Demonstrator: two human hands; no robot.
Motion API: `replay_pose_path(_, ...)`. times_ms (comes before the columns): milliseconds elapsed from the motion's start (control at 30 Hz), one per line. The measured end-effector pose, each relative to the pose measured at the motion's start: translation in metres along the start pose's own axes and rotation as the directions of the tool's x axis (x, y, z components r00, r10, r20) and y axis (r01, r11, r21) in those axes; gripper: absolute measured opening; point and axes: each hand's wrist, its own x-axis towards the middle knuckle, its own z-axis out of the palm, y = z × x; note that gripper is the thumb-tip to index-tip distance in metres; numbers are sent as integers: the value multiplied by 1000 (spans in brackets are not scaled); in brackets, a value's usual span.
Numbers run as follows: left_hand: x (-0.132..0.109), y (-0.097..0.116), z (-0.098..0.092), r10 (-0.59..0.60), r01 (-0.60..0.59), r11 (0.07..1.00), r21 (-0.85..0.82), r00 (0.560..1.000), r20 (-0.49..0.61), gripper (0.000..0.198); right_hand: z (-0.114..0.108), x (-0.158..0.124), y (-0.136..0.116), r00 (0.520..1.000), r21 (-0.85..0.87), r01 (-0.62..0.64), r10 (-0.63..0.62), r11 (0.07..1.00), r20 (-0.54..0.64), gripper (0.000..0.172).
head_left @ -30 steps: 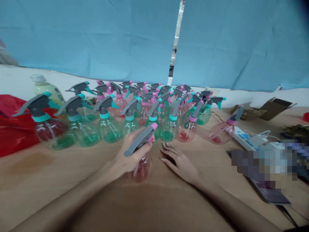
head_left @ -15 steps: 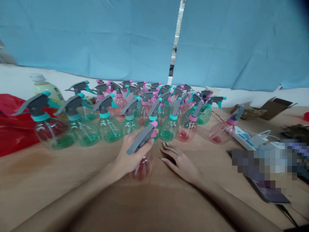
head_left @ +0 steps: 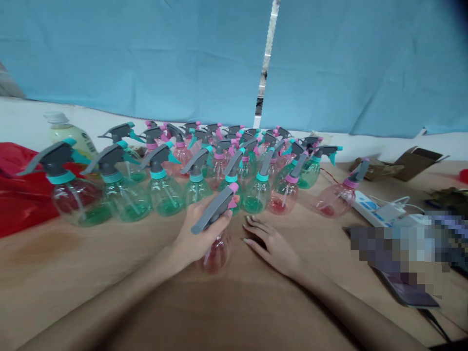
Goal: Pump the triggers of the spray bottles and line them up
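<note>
My left hand [head_left: 199,231] is wrapped round the neck of a pink spray bottle [head_left: 216,256] with a grey trigger head and a pink nozzle. Its collar is hidden by my fingers, and the bottle stands near the middle of the table. My right hand [head_left: 272,246] lies on the tabletop to the right of it, fingers stretched out and holding nothing. Just beyond both hands is a row of spray bottles, among them a green one [head_left: 256,197] with a turquoise collar and a pink one [head_left: 283,197]. Another pink spray bottle [head_left: 334,200] stands apart at the right.
Several more spray bottles crowd behind the front row. At the left are a red plastic bag [head_left: 25,195] and a white-capped bottle [head_left: 69,136]. On the right lie a power strip [head_left: 369,207], a phone [head_left: 409,290] and an open cardboard box [head_left: 417,163]. Blue cloth [head_left: 164,58] covers the wall.
</note>
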Motion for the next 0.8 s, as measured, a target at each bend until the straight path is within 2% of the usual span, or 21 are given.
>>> replay_pose_path(267,-1,-1,0,-15,16,999,39,1000,-8,15,0,0,0,1000,5,-1,1,1000,4,43)
replay_pose_path(800,0,1,-3,-20,20,1000,12,1000,3,9,-2,0,-2,1000,8,-4,3,1000,11,44)
